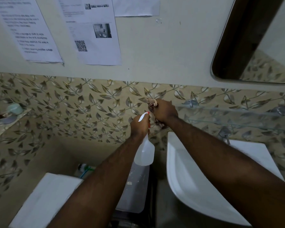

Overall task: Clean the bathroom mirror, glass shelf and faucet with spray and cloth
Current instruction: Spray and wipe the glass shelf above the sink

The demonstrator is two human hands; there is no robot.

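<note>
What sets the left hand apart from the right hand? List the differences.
The left hand grips a spray bottle by its neck; the right hand grips a bunched cloth. The left hand sits lower and further left; the right hand is higher, by the end of the glass shelf. Both are closed round something and held up before the leaf-patterned tiles.

cloth point(152, 102): mostly hidden inside right hand point(164, 111) | mirror point(253, 38): cut by top, right edges | wall sheets point(95, 38): text blurred
</note>
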